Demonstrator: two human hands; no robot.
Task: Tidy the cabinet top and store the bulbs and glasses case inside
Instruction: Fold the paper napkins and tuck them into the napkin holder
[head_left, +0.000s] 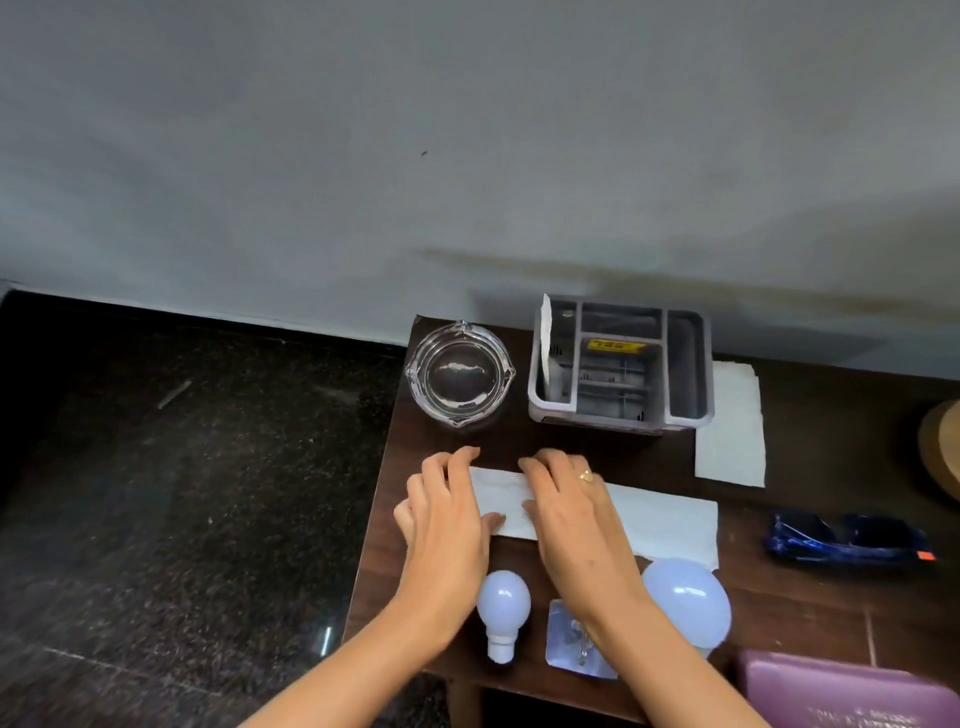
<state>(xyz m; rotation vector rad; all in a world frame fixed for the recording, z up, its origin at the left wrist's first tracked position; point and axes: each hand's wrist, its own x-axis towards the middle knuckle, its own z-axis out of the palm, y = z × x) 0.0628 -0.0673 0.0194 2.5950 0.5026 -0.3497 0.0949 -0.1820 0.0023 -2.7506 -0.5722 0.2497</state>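
Dark wooden surface (810, 603), both hands (511, 514) spread flat on white paper (660, 525), gripping nothing; risk of wrists nudging near small bulb (503, 608) and large bulb (688, 603) off the edge.

Dark brown wooden cabinet top (810, 613), smooth, faintly sheened. Clear moulded glass ashtray (460, 375), glossy. Grey compartmented plastic organiser (621, 366), matt. White creased paper tissue (660, 522), soft, dull. Frosted white bulbs (503, 605), smooth, lightly glossy. Black speckled stone floor (182, 493), polished.
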